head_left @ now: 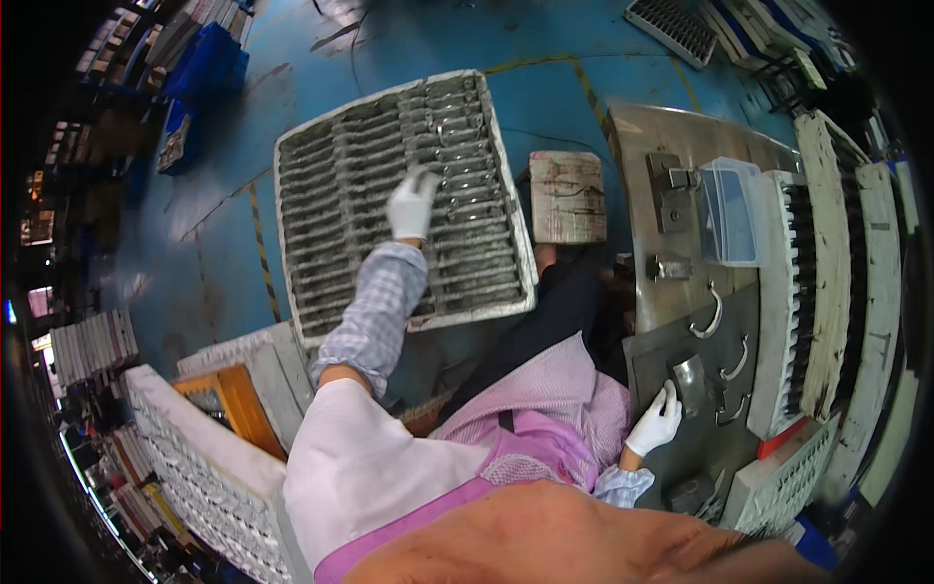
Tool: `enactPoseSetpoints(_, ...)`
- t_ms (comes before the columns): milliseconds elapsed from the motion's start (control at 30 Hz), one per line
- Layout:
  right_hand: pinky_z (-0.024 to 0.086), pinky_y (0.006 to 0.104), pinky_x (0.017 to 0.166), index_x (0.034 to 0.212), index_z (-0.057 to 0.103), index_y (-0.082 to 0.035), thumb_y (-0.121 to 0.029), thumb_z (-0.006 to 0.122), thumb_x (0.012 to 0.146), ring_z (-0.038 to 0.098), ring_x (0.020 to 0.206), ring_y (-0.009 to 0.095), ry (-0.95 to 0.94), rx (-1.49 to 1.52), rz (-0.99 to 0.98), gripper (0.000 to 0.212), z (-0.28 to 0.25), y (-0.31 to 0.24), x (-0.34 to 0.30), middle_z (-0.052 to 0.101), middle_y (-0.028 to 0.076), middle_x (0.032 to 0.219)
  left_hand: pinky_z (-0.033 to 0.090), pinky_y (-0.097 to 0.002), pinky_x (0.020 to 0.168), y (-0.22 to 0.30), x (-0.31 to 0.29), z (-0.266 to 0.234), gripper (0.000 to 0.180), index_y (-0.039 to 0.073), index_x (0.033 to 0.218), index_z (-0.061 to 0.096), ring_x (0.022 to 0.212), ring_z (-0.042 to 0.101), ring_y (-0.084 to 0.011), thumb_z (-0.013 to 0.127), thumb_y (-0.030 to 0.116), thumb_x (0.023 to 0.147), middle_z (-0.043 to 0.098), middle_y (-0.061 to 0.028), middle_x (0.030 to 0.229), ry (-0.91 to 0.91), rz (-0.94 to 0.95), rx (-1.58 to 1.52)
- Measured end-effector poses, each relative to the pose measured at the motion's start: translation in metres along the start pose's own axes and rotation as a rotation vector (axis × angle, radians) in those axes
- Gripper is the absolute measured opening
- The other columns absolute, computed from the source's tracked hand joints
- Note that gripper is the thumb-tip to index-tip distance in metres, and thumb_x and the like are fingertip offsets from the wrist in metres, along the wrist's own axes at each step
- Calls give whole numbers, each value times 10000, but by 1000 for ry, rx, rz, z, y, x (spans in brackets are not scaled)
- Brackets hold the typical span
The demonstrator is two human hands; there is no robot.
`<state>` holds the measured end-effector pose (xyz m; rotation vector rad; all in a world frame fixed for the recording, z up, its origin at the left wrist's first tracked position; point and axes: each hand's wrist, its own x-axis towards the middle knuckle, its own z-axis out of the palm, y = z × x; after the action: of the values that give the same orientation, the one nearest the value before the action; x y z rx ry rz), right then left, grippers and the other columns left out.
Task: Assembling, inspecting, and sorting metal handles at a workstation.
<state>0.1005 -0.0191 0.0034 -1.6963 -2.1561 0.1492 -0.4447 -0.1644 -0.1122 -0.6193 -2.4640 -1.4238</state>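
My left hand (413,204), in a white glove, reaches out over a large pale-rimmed tray (282,209) with rows of dark slots. Its fingers are bent together at the tray's middle; whatever they hold is too small to make out. Shiny metal pieces (467,195) lie in the slots just right of that hand. My right hand (656,424), also gloved in white, is low over the metal bench (632,127). Its fingers are apart, with the tips beside a curved metal block (690,385). Several curved silver handles (736,358) lie on the bench to its right.
A worn stool (567,198) stands between tray and bench. The bench also carries a metal fixture (669,195), a small metal block (671,268) and a clear plastic bin (732,212). Slotted foam trays (778,311) line its right side. More trays (209,443) stand at left.
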Motion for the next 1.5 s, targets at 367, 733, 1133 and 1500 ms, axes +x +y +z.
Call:
enactPoseSetpoints(367,495,416,724,1025,749,-145,-125,678,893,622,783,300,118,-102,-51,151,3,-10,-2,649,78,838,410,-398,1100,-200,235,71,616,91,1266,671,1306,536,-353,452,575,954,611,-195,1349,-272,-484,540)
enactPoseSetpoints(733,515,372,699,1070,736,-122,-176,706,869,657,765,261,-19,332,123,211,-18,-51,13,664,95,869,561,-449,741,-21,131,4,340,46,1192,671,880,711,-361,487,286,1036,721,-195,1052,-336,315,460)
enactPoseSetpoints(1133,508,306,560,1014,752,-28,-260,730,898,668,574,188,-84,703,473,260,-74,-2,24,700,97,710,542,-250,655,318,-252,48,319,6,1232,663,719,668,-124,594,237,1023,715,-87,900,-1367,-579,-714)
enactPoseSetpoints(1500,534,339,747,1133,740,-117,-180,741,869,687,829,218,121,968,361,272,-65,60,36,718,59,943,507,-373,705,369,-283,98,310,32,884,639,741,633,-269,841,251,801,649,-111,823,-966,186,-337)
